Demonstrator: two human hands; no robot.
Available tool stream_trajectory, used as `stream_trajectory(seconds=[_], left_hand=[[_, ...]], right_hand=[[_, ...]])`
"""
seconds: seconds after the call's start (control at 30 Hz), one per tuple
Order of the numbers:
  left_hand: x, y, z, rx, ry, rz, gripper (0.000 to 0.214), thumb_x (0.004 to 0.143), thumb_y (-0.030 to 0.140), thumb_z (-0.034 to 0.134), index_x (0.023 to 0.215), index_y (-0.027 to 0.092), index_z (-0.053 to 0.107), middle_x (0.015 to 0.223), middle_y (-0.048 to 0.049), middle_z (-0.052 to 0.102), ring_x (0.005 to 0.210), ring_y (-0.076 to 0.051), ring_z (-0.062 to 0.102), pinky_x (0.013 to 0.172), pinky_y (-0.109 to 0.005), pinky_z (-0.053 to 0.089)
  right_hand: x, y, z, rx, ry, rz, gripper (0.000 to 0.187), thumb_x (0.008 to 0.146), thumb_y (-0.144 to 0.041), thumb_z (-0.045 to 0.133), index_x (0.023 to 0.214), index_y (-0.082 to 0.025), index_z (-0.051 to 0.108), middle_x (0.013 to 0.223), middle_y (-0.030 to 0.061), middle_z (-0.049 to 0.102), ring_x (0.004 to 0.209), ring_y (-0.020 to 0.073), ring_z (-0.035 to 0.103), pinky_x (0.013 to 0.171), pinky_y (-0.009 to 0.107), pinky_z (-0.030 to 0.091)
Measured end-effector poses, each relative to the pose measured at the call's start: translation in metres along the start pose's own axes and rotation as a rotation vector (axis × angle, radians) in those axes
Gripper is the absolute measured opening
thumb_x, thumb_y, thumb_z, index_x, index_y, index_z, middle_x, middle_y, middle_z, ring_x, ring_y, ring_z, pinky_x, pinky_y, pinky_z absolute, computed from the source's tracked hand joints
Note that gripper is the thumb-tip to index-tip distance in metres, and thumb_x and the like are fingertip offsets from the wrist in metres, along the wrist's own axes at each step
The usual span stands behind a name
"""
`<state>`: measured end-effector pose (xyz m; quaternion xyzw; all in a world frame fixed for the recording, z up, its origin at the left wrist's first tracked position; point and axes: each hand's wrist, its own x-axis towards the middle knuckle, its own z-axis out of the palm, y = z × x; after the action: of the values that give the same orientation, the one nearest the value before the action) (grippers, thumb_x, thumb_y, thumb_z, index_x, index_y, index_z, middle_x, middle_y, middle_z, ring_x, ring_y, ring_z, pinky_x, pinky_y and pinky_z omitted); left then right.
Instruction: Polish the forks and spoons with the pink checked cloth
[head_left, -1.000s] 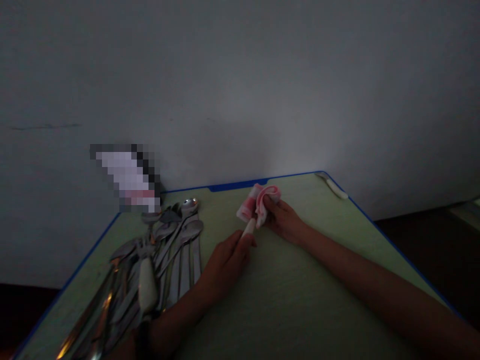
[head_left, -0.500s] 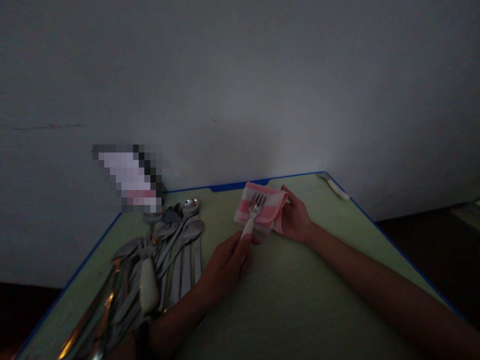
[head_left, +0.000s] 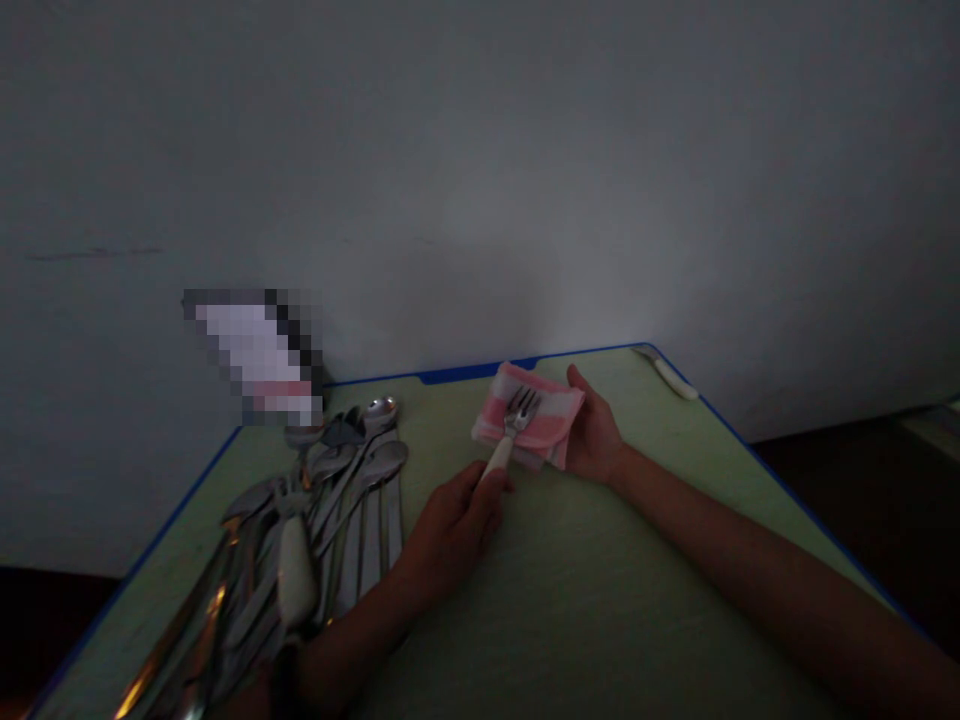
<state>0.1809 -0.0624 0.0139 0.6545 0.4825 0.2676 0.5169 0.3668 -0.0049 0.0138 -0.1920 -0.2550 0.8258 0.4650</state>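
Note:
My left hand (head_left: 459, 520) is closed round the pale handle of a fork (head_left: 499, 458), whose metal tines point up and away from me. Behind the tines is a folded pink-and-white cloth (head_left: 553, 428). My right hand (head_left: 596, 430) holds this cloth from its right side, thumb upward, with most of its fingers hidden behind the fabric. The fork's head lies in front of the cloth, seemingly against it. Both hands are above the middle of the pale green table (head_left: 600, 590).
Many spoons, forks and knives lie piled on the table's left, among them a spoon (head_left: 382, 460) and a pale-handled fork (head_left: 297, 565). A blurred-out device (head_left: 255, 350) leans near the wall (head_left: 480, 180). Another pale-handled utensil (head_left: 673, 378) rests at the far right corner.
The cloth and the fork's head have shifted slightly to the right, and the cloth's folds have changed shape. Both hands keep their hold.

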Motion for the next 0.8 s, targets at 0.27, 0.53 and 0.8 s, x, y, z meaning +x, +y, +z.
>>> stream_trajectory(seconds=[0.27, 0.53, 0.8], left_hand=[[-0.001, 0.003, 0.002, -0.027, 0.025, 0.026, 0.034, 0.089, 0.047, 0.036, 0.084, 0.017, 0.052, 0.046, 0.0086, 0.039, 0.037, -0.008, 0.036, 0.037, -0.017, 0.026], [-0.002, 0.0, 0.002, -0.04, 0.008, 0.03, 0.032, 0.09, 0.046, 0.036, 0.084, 0.018, 0.05, 0.047, 0.009, 0.04, 0.036, -0.007, 0.036, 0.037, -0.017, 0.025], [-0.001, 0.001, 0.002, -0.034, 0.031, 0.031, 0.035, 0.09, 0.047, 0.036, 0.084, 0.017, 0.052, 0.046, 0.0086, 0.039, 0.037, -0.007, 0.036, 0.037, -0.017, 0.026]], right_hand=[[0.001, 0.003, -0.007, 0.011, -0.011, 0.035, 0.037, 0.084, -0.043, 0.038, 0.097, -0.015, 0.058, 0.08, 0.0054, 0.068, 0.079, 0.0208, 0.062, 0.081, 0.037, 0.045], [0.001, 0.005, -0.013, -0.036, -0.041, 0.09, 0.028, 0.077, -0.034, 0.044, 0.088, -0.012, 0.059, 0.076, 0.0067, 0.067, 0.074, 0.0201, 0.061, 0.08, 0.036, 0.045], [0.003, 0.006, -0.015, -0.019, -0.022, 0.141, 0.029, 0.076, -0.032, 0.044, 0.088, -0.011, 0.059, 0.075, 0.007, 0.067, 0.072, 0.0189, 0.062, 0.077, 0.033, 0.046]])
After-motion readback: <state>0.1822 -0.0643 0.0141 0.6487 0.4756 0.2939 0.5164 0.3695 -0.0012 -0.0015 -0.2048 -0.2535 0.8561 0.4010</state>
